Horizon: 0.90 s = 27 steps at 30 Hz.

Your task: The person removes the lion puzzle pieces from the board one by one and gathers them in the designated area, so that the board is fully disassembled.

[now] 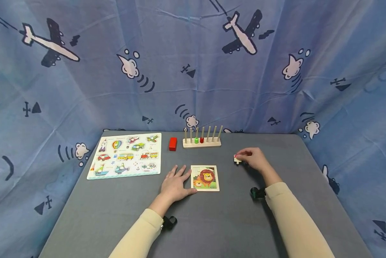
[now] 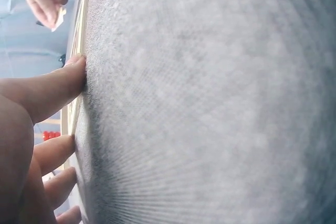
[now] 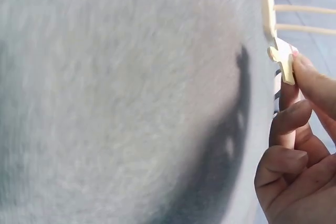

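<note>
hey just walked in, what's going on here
A person is at a gray table. Their right hand pinches a small puzzle piece off the table, to the right of the lion board. Their left hand is spread beside that board, thumb and index finger at its left side. Farther back are a vehicle board, red block and peg stand.

Two hands (image 1: 173, 187) (image 1: 256, 158), one puzzle piece (image 1: 237, 161), one lion board (image 1: 206, 178), one vehicle board (image 1: 125, 156), one block (image 1: 172, 144), seven pegs (image 1: 214, 134)
</note>
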Available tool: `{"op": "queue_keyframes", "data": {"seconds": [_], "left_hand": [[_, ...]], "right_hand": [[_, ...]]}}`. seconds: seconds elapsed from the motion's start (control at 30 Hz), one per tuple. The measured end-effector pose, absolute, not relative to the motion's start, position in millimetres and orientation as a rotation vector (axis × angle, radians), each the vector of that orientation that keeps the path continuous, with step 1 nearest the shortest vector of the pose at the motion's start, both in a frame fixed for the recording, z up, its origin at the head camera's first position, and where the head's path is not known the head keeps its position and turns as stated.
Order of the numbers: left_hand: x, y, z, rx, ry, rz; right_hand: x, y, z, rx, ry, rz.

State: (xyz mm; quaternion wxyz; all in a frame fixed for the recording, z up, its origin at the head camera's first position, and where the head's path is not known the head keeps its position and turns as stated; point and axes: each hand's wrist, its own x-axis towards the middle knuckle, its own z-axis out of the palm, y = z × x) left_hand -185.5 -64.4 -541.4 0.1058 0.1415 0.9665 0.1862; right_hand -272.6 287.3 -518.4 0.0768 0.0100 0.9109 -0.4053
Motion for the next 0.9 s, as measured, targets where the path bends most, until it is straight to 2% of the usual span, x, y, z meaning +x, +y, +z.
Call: {"op": "queue_keyframes", "data": {"seconds": [0.4,0.6,0.9], "left_hand": [[-185,-63,-542,0.424,2.848,0.543],[-185,-62,-540,0.421,2.842,0.54],[-184,-64,-540,0.41,2.838,0.553]], "right_hand": [[-276,295,-534,0.052,2.778,-1.039],[-272,287,-524,0.065,2.842,-1.033],[-255,247,-503,-0.068,2.901,-1.079]]}}
